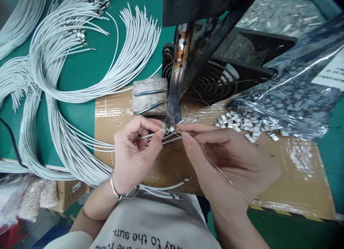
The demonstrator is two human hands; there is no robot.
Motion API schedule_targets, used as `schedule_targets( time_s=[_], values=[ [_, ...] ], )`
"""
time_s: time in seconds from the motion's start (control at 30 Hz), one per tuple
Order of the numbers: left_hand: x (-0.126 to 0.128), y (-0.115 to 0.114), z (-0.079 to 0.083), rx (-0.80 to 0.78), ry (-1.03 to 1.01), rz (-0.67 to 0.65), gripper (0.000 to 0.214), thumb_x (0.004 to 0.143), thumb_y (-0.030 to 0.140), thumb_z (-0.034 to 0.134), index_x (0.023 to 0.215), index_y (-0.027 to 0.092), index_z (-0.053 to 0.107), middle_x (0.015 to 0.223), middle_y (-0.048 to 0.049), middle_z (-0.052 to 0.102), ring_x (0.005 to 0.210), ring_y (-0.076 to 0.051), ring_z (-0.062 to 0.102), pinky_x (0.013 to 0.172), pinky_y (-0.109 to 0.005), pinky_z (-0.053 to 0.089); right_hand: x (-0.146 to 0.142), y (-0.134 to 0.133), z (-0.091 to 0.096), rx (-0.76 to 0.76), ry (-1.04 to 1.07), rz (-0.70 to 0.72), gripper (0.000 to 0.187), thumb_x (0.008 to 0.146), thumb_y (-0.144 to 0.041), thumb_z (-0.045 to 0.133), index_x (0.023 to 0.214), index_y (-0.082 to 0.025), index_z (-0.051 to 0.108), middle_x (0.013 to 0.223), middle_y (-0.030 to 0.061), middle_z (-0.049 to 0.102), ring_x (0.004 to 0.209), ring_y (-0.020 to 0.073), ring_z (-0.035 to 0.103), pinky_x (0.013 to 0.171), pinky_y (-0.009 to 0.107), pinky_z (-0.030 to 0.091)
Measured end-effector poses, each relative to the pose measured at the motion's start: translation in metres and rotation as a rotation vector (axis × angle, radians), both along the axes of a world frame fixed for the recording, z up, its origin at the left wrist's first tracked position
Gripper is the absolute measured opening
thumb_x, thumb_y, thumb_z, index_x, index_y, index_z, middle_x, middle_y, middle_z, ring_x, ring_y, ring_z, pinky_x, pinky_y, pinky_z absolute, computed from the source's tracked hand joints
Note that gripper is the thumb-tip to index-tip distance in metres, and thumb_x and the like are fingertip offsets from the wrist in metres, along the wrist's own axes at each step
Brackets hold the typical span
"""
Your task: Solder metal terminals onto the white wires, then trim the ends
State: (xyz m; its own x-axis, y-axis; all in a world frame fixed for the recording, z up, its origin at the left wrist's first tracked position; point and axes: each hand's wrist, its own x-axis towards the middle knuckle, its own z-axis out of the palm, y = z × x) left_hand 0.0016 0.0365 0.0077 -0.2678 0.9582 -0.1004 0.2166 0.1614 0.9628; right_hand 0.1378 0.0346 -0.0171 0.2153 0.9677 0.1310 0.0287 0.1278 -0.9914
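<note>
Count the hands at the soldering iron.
2: left hand, left of the soldering iron's tip, pinching a white cable; right hand, right of it, pinching a thin wire. No others visible.

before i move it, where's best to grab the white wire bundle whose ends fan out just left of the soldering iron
Probably around the near stretch of the white wire bundle, with your left hand coming from above and your own side, gripping across the wires. There they run gathered in one band, while the ends beside the soldering iron splay apart.
</note>
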Motion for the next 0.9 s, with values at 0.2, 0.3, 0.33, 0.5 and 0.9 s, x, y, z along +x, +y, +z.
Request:
schedule_targets(
  time_s=[0.2, 0.3, 0.33, 0.5, 0.9],
  values=[
    [-0.0003, -0.0005, -0.0001, 0.007, 0.016, -0.013, 0.013, 0.084, 0.011, 0.077, 0.077, 0.020, 0.073, 0.090, -0.0059, 0.078, 0.077, -0.016, 0.066, 0.052, -0.023, 0.044, -0.0023, -0.0004, 0.0023, -0.025, -0.037, -0.039, 0.017, 0.090, -0.013, 0.077, 0.080, -0.025, 0.071, 0.092, 0.0007, 0.083, 0.080, 0.0185, 0.078, 0.072, 0.032, 0.065],
    [-0.0007, -0.0009, 0.0008, 0.013, 0.027, -0.012, 0.012, 0.085, 0.013, 0.077, 0.077, 0.020, 0.073, 0.091, -0.0067, 0.078, 0.077, -0.017, 0.067, 0.053, -0.024, 0.046, -0.0029, -0.0011, 0.0027, -0.042, -0.043, -0.058, 0.015, 0.089, -0.015, 0.079, 0.080, -0.025, 0.071, 0.092, 0.0005, 0.083, 0.079, 0.0180, 0.078, 0.074, 0.033, 0.066],
    [-0.0008, -0.0009, 0.0009, 0.017, 0.029, -0.013, 0.012, 0.085, 0.013, 0.078, 0.077, 0.020, 0.073, 0.090, -0.0067, 0.078, 0.077, -0.017, 0.067, 0.053, -0.024, 0.046, -0.0028, -0.0013, 0.0026, -0.044, -0.042, -0.060, 0.015, 0.089, -0.016, 0.080, 0.079, -0.025, 0.072, 0.092, 0.0004, 0.083, 0.079, 0.0178, 0.078, 0.076, 0.033, 0.066],
    [-0.0019, -0.0005, 0.0007, 0.027, 0.025, -0.029, 0.013, 0.085, 0.012, 0.078, 0.077, 0.021, 0.074, 0.090, -0.0057, 0.078, 0.077, -0.016, 0.067, 0.054, -0.024, 0.046, -0.0014, -0.0013, 0.0016, -0.059, -0.051, -0.061, 0.014, 0.088, -0.017, 0.081, 0.079, -0.025, 0.073, 0.093, 0.0010, 0.083, 0.082, 0.0190, 0.078, 0.079, 0.034, 0.066],
    [-0.0027, -0.0011, 0.0008, 0.031, 0.036, -0.019, 0.011, 0.084, 0.013, 0.079, 0.077, 0.021, 0.074, 0.090, -0.0066, 0.078, 0.079, -0.018, 0.069, 0.057, -0.025, 0.049, 0.0070, -0.0045, -0.0069, -0.042, -0.156, 0.026, 0.011, 0.089, -0.018, 0.080, 0.084, -0.027, 0.078, 0.102, 0.0009, 0.084, 0.082, 0.0175, 0.078, 0.065, 0.029, 0.062]
  ],
)
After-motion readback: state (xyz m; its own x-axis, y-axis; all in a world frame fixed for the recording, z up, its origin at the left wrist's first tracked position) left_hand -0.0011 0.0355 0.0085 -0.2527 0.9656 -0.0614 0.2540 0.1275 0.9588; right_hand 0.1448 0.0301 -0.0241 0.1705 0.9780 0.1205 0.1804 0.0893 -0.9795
